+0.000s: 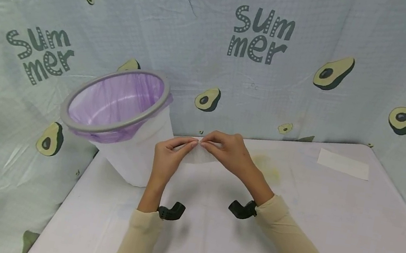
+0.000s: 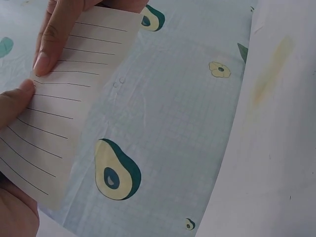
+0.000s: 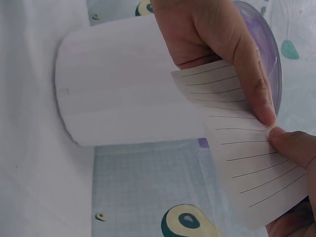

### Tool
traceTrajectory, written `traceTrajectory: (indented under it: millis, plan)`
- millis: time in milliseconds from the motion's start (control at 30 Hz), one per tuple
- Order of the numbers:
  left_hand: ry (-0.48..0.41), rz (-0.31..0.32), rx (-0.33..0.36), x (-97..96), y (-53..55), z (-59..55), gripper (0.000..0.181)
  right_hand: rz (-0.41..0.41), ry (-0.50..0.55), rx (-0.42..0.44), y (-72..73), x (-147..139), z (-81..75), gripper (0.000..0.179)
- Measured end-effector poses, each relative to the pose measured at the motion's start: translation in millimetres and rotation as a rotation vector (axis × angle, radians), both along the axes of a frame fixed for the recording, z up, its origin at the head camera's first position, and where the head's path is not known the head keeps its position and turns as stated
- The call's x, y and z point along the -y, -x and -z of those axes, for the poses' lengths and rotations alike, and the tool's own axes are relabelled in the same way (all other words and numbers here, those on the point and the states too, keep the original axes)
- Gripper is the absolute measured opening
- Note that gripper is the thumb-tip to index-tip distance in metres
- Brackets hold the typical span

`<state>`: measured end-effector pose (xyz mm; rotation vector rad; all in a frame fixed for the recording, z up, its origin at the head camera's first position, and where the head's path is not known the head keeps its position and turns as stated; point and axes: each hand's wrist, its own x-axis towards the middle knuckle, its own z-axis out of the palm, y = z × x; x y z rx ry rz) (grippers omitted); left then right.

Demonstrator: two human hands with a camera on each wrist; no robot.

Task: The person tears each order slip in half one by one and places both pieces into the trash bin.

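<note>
Both hands hold a small sheet of lined paper [image 1: 198, 155] upright over the back of the table. My left hand [image 1: 169, 156] pinches its top edge near the middle, and my right hand [image 1: 231, 153] pinches right beside it, the fingertips almost meeting. In the left wrist view the ruled side of the paper [image 2: 74, 98] faces the camera, with the right hand [image 2: 57, 37] above and the left thumb [image 2: 15, 103] below. The right wrist view shows the paper [image 3: 232, 143] slightly bent, the left hand [image 3: 217, 34] on top and the right thumb [image 3: 294, 145] at the edge.
A white bin [image 1: 141, 158] with a grey rim [image 1: 105, 130] and purple liner [image 1: 119, 99] stands left of the hands. A pale paper strip [image 1: 343, 164] lies at the table's back right. A printed avocado curtain [image 1: 183, 51] hangs behind the white table [image 1: 207, 243].
</note>
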<state>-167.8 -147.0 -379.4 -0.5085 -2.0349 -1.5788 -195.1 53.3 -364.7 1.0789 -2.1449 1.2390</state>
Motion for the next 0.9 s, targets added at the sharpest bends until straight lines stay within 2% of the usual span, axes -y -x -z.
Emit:
traceTrajectory:
  millis: [500,633,900]
  plan:
    - [0.042,-0.039,-0.050,9.4,-4.5,-2.3,0.010,-0.035,-0.023,-0.065,1.2,11.3,-5.0,0.006]
    - [0.069,-0.070,-0.060,11.0,-6.2,-5.3,0.010,-0.047,-0.019,-0.072,3.0,14.6,-5.0,0.006]
    - [0.077,-0.069,-0.068,15.5,-8.8,-11.1,0.013,-0.073,0.005,-0.082,5.5,19.2,-6.8,0.005]
